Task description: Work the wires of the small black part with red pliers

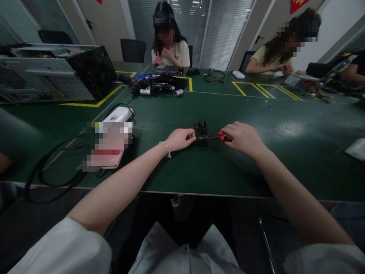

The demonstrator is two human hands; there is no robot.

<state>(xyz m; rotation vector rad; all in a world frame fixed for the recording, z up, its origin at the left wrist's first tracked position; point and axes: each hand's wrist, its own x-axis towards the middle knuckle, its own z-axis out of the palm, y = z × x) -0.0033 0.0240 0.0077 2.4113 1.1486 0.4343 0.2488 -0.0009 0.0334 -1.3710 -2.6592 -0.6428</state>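
My right hand (242,137) is wrapped round the red and black handles of needle-nose pliers (210,137), whose jaws point left. At the tips of the jaws, my left hand (181,139) pinches with thumb and forefinger at something small and dark, too small to name. A small black part (202,143) lies under the jaws, beside the left fingertips. Just beyond the pliers rests another small black piece (202,127), apart from both hands. Whether the jaws are closed on anything is too small to tell.
At left lie a phone-like item (110,152), a white power bank (119,114) and looped black cable (42,175). Farther back are an opened computer case (51,76) and a heap of cables (156,83). Two people sit across the green table (176,171); another arm shows far right.
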